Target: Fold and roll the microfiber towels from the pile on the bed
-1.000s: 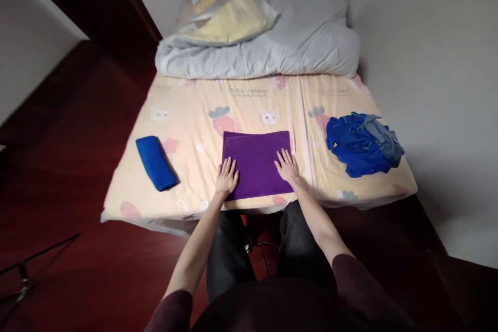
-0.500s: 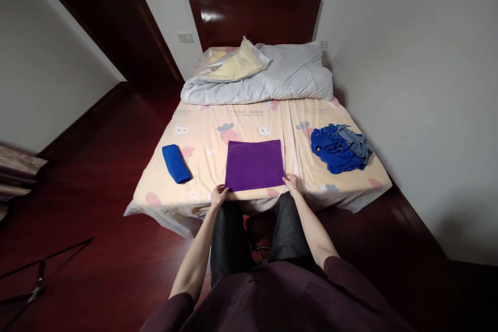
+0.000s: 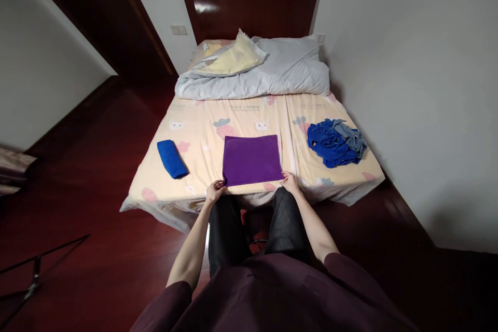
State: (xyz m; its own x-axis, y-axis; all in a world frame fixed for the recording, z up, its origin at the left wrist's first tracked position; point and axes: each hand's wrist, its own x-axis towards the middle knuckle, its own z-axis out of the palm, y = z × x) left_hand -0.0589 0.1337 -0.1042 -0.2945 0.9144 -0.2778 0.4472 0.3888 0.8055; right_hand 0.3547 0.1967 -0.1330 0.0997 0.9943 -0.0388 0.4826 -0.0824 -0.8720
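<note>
Purple cloth (image 3: 252, 158) lies near the middle of the bed's (image 3: 187, 116) near edge. The hands, spread flat on it a moment ago, now pinch its near corners, left hand (image 3: 214, 191) and right hand (image 3: 290, 183) nearly closed; pressing has given way to gripping.

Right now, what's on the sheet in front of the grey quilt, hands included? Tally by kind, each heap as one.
Flat purple cloth: 1
Folded blue cloth: 1
Crumpled blue and grey heap: 1
Hands at the purple cloth's near corners, left hand and right hand: 2
Total: 5
</note>
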